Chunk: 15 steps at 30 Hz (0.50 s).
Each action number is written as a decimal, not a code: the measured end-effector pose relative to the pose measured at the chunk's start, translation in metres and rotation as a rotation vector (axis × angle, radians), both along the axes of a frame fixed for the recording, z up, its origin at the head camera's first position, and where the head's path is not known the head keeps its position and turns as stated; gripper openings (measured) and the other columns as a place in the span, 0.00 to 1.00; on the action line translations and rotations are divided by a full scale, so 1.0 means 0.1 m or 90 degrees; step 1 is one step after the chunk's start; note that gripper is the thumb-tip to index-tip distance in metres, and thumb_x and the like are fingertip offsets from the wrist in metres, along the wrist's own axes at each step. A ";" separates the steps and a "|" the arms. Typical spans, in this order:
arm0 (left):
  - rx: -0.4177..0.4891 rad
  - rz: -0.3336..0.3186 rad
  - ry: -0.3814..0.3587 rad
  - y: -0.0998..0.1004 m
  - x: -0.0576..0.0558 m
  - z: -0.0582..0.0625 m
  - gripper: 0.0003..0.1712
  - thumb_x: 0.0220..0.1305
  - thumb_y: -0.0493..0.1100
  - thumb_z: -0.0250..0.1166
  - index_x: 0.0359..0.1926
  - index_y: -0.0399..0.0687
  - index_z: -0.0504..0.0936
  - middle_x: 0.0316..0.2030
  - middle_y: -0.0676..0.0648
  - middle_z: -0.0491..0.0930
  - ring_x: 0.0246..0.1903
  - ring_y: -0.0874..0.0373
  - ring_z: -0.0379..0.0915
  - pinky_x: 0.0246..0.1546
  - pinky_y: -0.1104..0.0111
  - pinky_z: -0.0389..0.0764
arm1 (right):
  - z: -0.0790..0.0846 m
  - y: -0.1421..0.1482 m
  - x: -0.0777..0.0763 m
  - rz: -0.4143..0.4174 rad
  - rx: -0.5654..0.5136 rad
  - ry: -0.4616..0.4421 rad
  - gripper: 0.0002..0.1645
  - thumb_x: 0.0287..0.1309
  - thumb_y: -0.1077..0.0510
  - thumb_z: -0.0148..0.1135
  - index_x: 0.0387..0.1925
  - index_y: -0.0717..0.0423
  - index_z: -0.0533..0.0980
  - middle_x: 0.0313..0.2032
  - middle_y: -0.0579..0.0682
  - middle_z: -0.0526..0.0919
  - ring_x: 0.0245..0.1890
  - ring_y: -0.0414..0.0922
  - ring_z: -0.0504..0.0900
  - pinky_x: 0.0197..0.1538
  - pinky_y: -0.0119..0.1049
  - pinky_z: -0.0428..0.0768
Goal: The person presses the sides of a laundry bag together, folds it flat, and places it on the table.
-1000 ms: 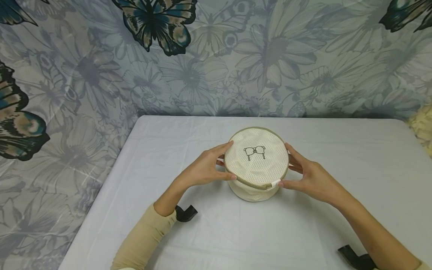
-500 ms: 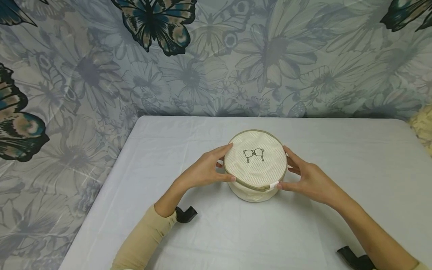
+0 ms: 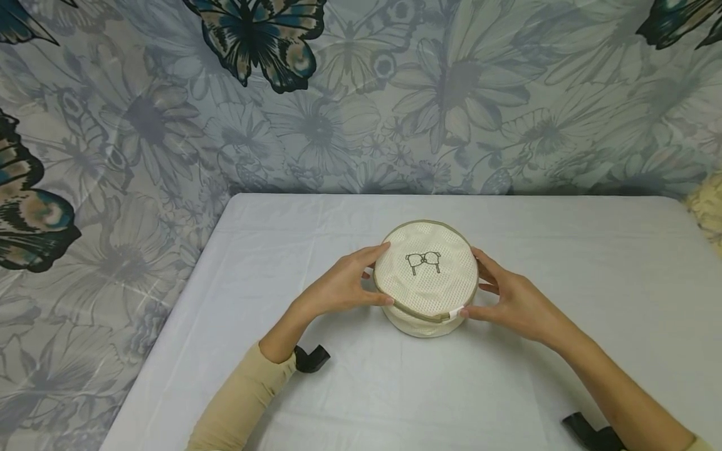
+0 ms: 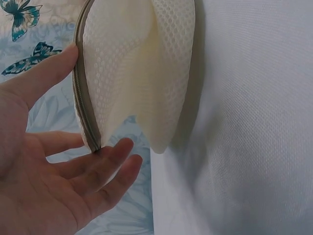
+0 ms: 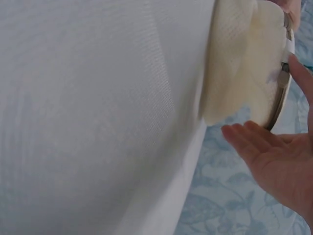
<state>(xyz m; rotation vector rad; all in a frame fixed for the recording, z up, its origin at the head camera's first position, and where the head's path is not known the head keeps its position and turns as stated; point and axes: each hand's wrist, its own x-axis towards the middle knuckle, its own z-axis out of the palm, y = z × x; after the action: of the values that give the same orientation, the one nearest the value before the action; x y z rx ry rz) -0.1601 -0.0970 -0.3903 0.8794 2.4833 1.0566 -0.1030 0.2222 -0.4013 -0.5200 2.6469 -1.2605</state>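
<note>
A cream mesh laundry bag (image 3: 427, 272), round like a drum, stands on the white-covered table (image 3: 316, 401). Its lid carries a small dark line drawing and is edged by a zipper (image 4: 80, 98). My left hand (image 3: 344, 282) holds the rim from the left, thumb at the front and index finger farther back. On the opposite side my right hand (image 3: 510, 300) grips the rim, its thumb beside a white tab (image 5: 288, 49) at the zipper. The soft mesh wall (image 4: 171, 58) sags inward below the rim. The bag's inside is hidden under the lid.
Fabric with flowers and butterflies (image 3: 256, 44) hangs behind and to the left of the table. A pale yellow bunched thing (image 3: 707, 210) shows at the far right edge. Black wrist mounts (image 3: 311, 359) sit below both forearms.
The bag's lid has dropped slightly, its far edge coming lower and nearer. My right hand has shifted a little left with the rim; the left hand has barely moved.
</note>
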 end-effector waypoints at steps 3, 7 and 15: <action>-0.017 -0.002 0.001 0.01 -0.01 -0.01 0.59 0.53 0.50 0.78 0.78 0.43 0.52 0.72 0.43 0.61 0.59 0.54 0.71 0.55 0.65 0.79 | -0.01 0.00 -0.01 0.001 0.013 0.002 0.66 0.49 0.44 0.78 0.77 0.61 0.47 0.73 0.63 0.59 0.64 0.63 0.71 0.61 0.48 0.74; -0.034 -0.007 0.003 0.01 -0.01 -0.02 0.60 0.52 0.51 0.79 0.77 0.42 0.53 0.72 0.42 0.61 0.60 0.53 0.71 0.56 0.64 0.78 | -0.03 0.00 -0.01 0.005 0.002 -0.020 0.65 0.49 0.45 0.78 0.76 0.63 0.48 0.73 0.64 0.59 0.66 0.62 0.69 0.59 0.46 0.75; -0.023 -0.013 -0.012 0.03 -0.01 -0.05 0.60 0.52 0.48 0.79 0.77 0.41 0.52 0.74 0.41 0.58 0.62 0.51 0.71 0.55 0.64 0.79 | -0.04 0.00 0.00 0.009 -0.040 -0.055 0.67 0.49 0.51 0.79 0.76 0.67 0.45 0.73 0.68 0.55 0.66 0.67 0.66 0.55 0.44 0.80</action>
<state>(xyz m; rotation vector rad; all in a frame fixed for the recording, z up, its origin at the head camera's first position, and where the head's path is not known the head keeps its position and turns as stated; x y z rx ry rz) -0.1612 -0.0945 -0.3953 0.8778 2.4644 1.0052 -0.1027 0.2219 -0.4053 -0.4818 2.5364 -1.3335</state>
